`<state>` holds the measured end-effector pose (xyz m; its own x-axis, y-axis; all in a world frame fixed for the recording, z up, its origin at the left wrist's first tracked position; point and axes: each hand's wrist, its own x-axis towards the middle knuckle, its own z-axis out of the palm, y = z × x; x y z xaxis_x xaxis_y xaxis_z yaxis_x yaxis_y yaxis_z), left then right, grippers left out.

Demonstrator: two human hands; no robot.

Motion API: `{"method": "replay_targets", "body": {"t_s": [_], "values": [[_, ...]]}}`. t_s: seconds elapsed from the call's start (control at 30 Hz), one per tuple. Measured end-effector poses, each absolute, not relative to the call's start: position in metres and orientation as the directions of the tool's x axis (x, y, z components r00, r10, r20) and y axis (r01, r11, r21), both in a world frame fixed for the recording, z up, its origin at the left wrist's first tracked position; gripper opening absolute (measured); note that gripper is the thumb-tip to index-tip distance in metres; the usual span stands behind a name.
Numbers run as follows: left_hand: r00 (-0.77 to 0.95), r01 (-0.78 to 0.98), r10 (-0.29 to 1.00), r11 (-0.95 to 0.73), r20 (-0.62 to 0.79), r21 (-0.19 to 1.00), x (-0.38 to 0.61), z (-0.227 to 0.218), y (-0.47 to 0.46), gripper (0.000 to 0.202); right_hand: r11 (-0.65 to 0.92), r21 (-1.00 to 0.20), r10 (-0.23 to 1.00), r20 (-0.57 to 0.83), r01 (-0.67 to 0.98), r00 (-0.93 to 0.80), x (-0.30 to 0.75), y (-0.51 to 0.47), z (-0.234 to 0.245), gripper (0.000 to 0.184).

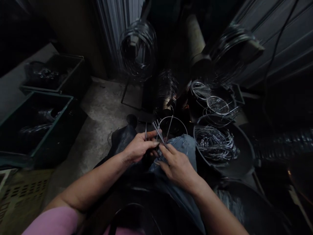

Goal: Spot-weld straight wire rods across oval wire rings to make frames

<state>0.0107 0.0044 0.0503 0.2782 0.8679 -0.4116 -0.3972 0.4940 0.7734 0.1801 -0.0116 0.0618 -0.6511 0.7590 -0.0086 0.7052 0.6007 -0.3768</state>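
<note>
dim grey floor (97, 101), ribbed wall (113, 29)

Thin wires (157, 130), apparently metal, fanned at the fingers (151, 144), one arched

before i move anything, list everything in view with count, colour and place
loose wires: several, silver, centre
wire loop: 1, silver, centre
hanging coils: 2, silver, top middle and top right
wire roll: 1, dark silver, upper middle
wire rings: 2, silver, right of the roll
basins: at least 2, dark, right side
wire tangle: 1, silver, in a basin
boxes: 2, dark greenish, left
crate: 1, yellowish, bottom left
cord: 1, black, top right
floor: 1, grey, left of centre
elsewhere: too dark to tell
jeans leg: 1, blue, beneath right hand
sleeve: 1, pink, bottom left
left hand: 1, bare, at the loose wires
right hand: 1, bare, at their lower end
</note>
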Motion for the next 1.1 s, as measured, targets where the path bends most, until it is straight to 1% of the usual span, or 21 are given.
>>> {"method": "replay_targets", "body": {"t_s": [0.3, 0.6, 0.83, 0.97, 1.1], "values": [[0.312, -0.404, 0.857, 0.51, -0.41, 0.759, 0.015, 0.062, 0.019, 0.054, 0.545, -0.383, 0.786, -0.078, 0.746, -0.614, 0.179, 0.002, 0.075, 0.041], [0.287, -0.47, 0.88, 0.473, -0.378, 0.745, 0.018, 0.062, 0.034, 0.054, 0.588, -0.328, 0.765, -0.069, 0.739, -0.64, 0.179, 0.02, 0.081, 0.042], [0.287, -0.492, 0.897, 0.438, -0.335, 0.752, 0.02, 0.064, 0.046, 0.051, 0.586, -0.296, 0.774, -0.072, 0.754, -0.629, 0.178, 0.033, 0.094, 0.042], [0.283, -0.499, 0.9, 0.433, -0.331, 0.75, 0.021, 0.065, 0.05, 0.054, 0.595, -0.274, 0.773, -0.063, 0.755, -0.632, 0.179, 0.038, 0.096, 0.043], [0.264, -0.533, 0.909, 0.415, -0.321, 0.737, 0.021, 0.065, 0.052, 0.052, 0.587, -0.282, 0.777, -0.066, 0.759, -0.626, 0.178, 0.039, 0.096, 0.043]]}}
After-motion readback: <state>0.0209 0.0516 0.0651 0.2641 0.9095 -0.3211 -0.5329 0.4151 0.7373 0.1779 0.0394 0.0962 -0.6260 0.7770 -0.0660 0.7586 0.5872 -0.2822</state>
